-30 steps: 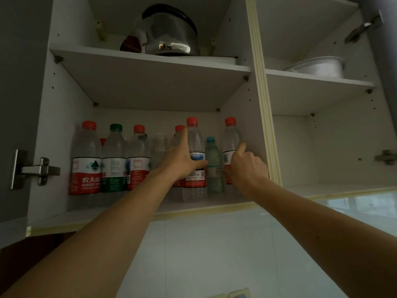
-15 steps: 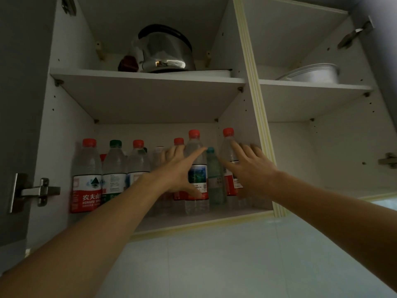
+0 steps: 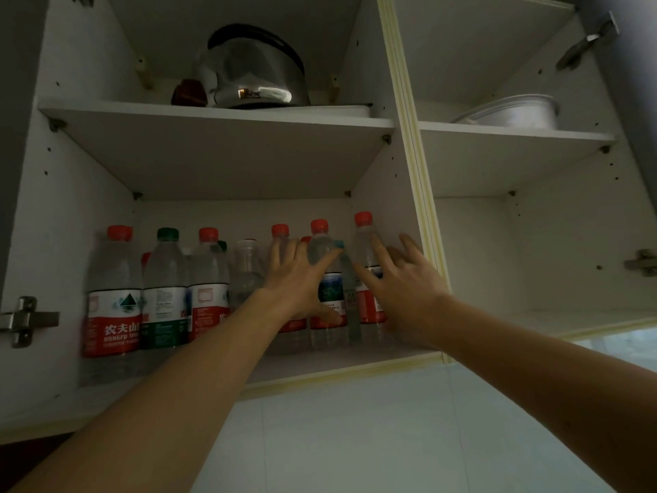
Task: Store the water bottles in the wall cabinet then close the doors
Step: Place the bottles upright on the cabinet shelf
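Several water bottles stand in a row on the lower left shelf (image 3: 341,364) of the open wall cabinet. At the left are a red-capped bottle (image 3: 113,293), a green-capped bottle (image 3: 165,290) and another red-capped one (image 3: 209,282). My left hand (image 3: 298,279) lies flat with fingers spread against a blue-labelled bottle (image 3: 329,297). My right hand (image 3: 401,282) is spread against the rightmost red-capped bottle (image 3: 364,243), by the cabinet's divider. Neither hand grips a bottle. A small blue-capped bottle is mostly hidden between the two hands.
A steel kettle (image 3: 254,71) sits on the upper left shelf, a metal pot (image 3: 515,112) on the upper right shelf. The lower right compartment (image 3: 533,265) holds nothing. Both doors are open, with hinges at the left (image 3: 25,320) and right (image 3: 641,263). Tiled wall lies below.
Both hands have gone from curled fingers on the bottles to flat, spread palms pressed against them. The view has tilted up, so the shelves sit lower in frame.
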Demonstrator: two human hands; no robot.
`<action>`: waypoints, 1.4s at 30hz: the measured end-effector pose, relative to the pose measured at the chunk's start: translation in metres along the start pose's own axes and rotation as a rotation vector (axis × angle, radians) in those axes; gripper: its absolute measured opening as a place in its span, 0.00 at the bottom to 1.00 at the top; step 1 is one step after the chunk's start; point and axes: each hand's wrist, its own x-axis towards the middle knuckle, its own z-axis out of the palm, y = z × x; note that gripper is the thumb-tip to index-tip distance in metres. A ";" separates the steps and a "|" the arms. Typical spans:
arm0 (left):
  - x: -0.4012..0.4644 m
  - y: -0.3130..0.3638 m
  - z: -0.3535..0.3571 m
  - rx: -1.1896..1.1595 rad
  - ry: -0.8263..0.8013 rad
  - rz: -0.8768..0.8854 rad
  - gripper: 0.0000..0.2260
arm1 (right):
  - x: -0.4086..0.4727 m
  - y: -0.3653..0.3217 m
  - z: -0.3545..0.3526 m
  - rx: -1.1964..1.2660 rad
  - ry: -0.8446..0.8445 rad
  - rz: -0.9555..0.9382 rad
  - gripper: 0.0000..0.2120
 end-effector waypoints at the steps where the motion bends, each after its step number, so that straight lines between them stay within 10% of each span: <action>1: 0.001 0.001 0.002 0.004 0.003 -0.006 0.54 | 0.001 -0.002 0.000 -0.009 -0.009 0.013 0.56; 12: -0.008 -0.009 0.030 -0.195 0.316 0.045 0.46 | 0.008 -0.013 0.012 0.034 -0.035 0.062 0.54; 20: -0.008 -0.009 0.035 -0.124 0.165 0.046 0.61 | 0.015 -0.020 0.014 0.028 -0.076 0.109 0.51; 42: -0.010 0.009 0.034 0.033 0.173 -0.040 0.52 | 0.025 -0.041 0.032 0.096 -0.051 0.091 0.42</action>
